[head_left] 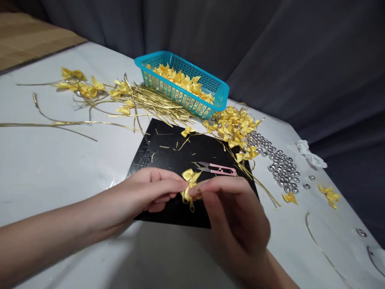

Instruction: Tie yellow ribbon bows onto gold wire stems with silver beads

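Observation:
Between my two hands is a yellow ribbon bow (188, 175) with a loop of gold cord (191, 206) hanging below it. My left hand (155, 188) pinches the bow's left side between thumb and finger. From the right, my right hand (237, 212) is closed, thumb and fingertips on the bow and its cord; its fingers partly hide the bow's lower right. Both hands are above a black mat (177, 216). Just beyond the fingers, pink-handled thread snips (221, 169) lie on the mat among short gold cord clippings.
A turquoise basket (221, 102) of yellow bows stands at the back. Gold cords (162, 104) lie in front of it. To the right are a heap of corded bows (234, 124) and many silver beads (284, 170). More bows (87, 89) lie at the left on the white table (60, 168).

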The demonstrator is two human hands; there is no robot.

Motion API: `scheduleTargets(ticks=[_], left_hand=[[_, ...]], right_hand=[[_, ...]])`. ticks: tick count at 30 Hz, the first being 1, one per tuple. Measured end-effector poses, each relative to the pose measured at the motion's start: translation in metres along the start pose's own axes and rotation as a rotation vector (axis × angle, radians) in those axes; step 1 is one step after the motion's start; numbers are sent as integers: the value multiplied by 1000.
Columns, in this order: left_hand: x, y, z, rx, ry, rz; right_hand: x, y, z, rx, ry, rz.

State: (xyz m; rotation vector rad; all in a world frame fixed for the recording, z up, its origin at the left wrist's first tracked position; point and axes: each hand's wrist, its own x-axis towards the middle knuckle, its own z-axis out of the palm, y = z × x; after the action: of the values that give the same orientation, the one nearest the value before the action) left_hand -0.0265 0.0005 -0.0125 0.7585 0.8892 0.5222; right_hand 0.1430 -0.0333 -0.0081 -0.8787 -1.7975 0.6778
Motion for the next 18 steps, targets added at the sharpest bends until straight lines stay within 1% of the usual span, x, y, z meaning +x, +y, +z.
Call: scheduleTargets(ticks=[4,7,9,11,12,14,16,17,18], left_hand=[[4,-2,-1,-50,-13,24],[5,-3,-1,-40,22,51],[5,-3,-1,8,69,77],[5,-4,-2,86,145,95],[4,-4,-2,121,182,98],[4,-3,-2,163,235,98],[3,-2,-2,183,262,95],[3,-1,-1,191,268,93],[3,-1,-1,199,270,91]], right_hand=[[2,2,-2,-50,10,-2],[3,2,-2,-112,9,43],[6,2,-3,-148,25,78],[10,0,-7,-156,120,128],[13,-1,-12,-141,201,156],[20,-4,-26,-60,410,202],[26,-8,-45,53,584,194],[28,-10,-55,71,622,151],[29,-13,-64,33,604,139]])
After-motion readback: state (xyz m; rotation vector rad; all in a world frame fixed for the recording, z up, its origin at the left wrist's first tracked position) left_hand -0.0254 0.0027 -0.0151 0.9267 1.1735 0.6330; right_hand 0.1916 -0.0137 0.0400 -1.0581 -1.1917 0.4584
